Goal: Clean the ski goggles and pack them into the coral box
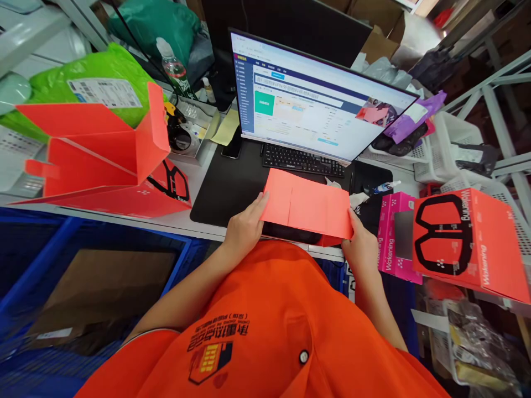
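While gripping a coral-red carton [307, 202] by both ends at twelve o'clock, by the near edge of a black desk mat [219, 182], curls the left hand [244, 226] partly closed on the end toward eleven o'clock and pinches the opposite end near its lower corner with the right hand [360, 240], toward one o'clock. Cannot tell the full wrap of either grip, with some fingertips hidden behind the board. Best, by the look of such thin card, to press lightly and evenly, matching both ends in height, so as not to buckle it along the creases. Best also to stay clear of the keyboard [302, 160] and monitor [315, 94] beyond at twelve o'clock, and to avoid knocking the open red box [97, 157] at ten o'clock or the printed box [460, 237] and pink box [389, 235], close together at two o'clock.
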{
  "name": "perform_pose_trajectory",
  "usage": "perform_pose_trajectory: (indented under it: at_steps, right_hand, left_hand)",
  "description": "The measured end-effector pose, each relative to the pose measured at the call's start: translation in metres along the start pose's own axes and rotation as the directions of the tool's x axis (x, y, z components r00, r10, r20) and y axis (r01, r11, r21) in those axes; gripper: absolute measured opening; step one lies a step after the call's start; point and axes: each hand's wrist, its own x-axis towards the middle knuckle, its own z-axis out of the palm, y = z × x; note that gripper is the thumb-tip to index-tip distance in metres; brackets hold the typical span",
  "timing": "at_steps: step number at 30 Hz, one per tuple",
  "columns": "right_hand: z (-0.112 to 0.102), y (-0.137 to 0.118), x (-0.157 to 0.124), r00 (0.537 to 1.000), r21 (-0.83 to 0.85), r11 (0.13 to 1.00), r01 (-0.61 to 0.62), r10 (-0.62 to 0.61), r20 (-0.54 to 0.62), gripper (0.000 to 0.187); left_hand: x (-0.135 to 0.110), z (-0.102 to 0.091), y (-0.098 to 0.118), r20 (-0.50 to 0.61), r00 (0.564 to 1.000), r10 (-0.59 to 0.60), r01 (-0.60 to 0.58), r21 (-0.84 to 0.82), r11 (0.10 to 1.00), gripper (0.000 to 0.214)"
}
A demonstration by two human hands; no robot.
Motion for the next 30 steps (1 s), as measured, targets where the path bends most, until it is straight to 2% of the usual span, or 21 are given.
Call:
perform_pose_trajectory:
  at_steps: [8, 16, 20, 23, 26, 30]
  right_hand:
    - [0.034, 0.004, -0.010, 1.000, 0.032, 0.999, 0.005, -0.004, -0.031, 0.065]
    - [0.063, -0.002, -0.022, 1.000, 0.129, 0.992, -0.013, 0.012, 0.007, 0.068]
    - [0.073, 0.003, -0.028, 0.998, 0.233, 0.971, -0.055, 0.046, 0.041, 0.072]
    - [0.079, 0.013, -0.030, 0.995, 0.326, 0.940, -0.104, 0.098, 0.034, 0.075]
    - [0.082, 0.022, -0.028, 0.992, 0.364, 0.923, -0.122, 0.117, 0.038, 0.078]
    - [0.079, 0.024, -0.023, 0.992, 0.386, 0.913, -0.129, 0.117, 0.053, 0.078]
  left_hand:
    - [-0.030, 0.009, 0.002, 0.024, 0.999, 0.045, -0.048, 0.110, 0.993, 0.077]
    - [-0.038, 0.004, 0.002, 0.047, 0.999, 0.007, -0.016, 0.188, 0.982, 0.083]
    - [-0.044, 0.021, 0.000, 0.040, 0.999, 0.014, -0.019, 0.116, 0.993, 0.087]
    - [-0.045, 0.036, 0.003, 0.013, 0.995, 0.103, -0.103, 0.106, 0.989, 0.088]
    - [-0.043, 0.040, 0.008, -0.019, 0.985, 0.173, -0.166, 0.208, 0.964, 0.082]
    - [-0.046, 0.035, 0.014, -0.092, 0.978, 0.187, -0.138, 0.392, 0.910, 0.075]
